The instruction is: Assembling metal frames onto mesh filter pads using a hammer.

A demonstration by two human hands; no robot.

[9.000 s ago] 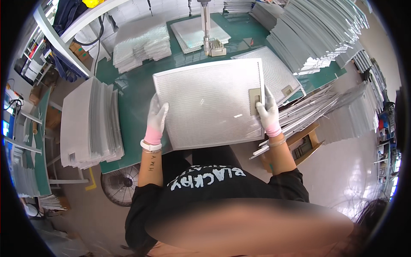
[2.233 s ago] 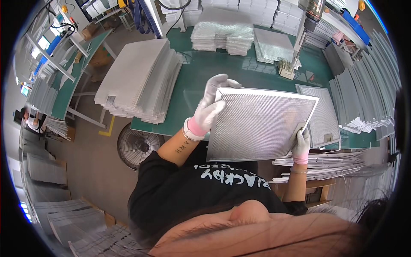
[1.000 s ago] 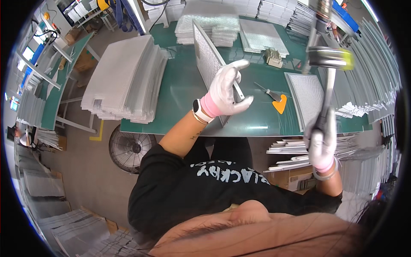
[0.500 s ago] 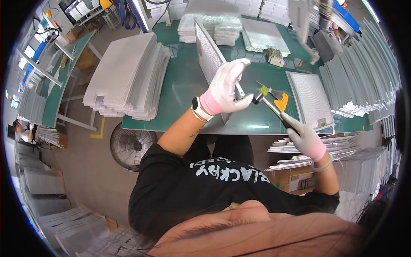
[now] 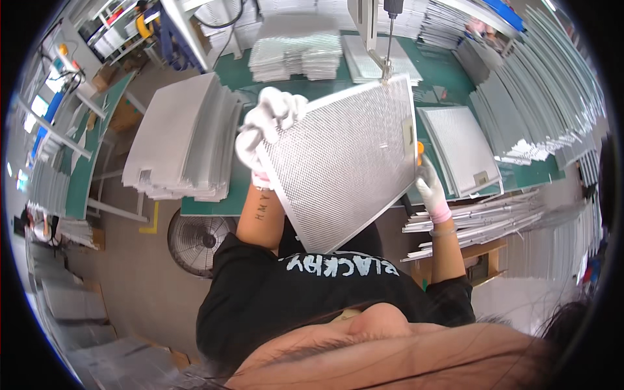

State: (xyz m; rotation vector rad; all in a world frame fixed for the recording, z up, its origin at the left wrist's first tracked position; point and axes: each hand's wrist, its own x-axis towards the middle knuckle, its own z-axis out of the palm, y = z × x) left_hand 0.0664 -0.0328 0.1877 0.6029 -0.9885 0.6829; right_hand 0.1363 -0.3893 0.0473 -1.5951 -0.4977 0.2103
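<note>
Panel point(image 5: 344, 162) partly hides orange object point(image 5: 420, 149), perhaps a handle, beside right hand point(image 5: 429, 186).

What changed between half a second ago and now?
The mesh panel swung from on edge to broad face toward the camera. The right hand let go of the hammer, now at the panel's right edge. Left hand still holds it; left stack unchanged.

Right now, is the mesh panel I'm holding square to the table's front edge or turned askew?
Askew: the mesh panel slants, one corner jutting past the green table, near the black shirt.
</note>
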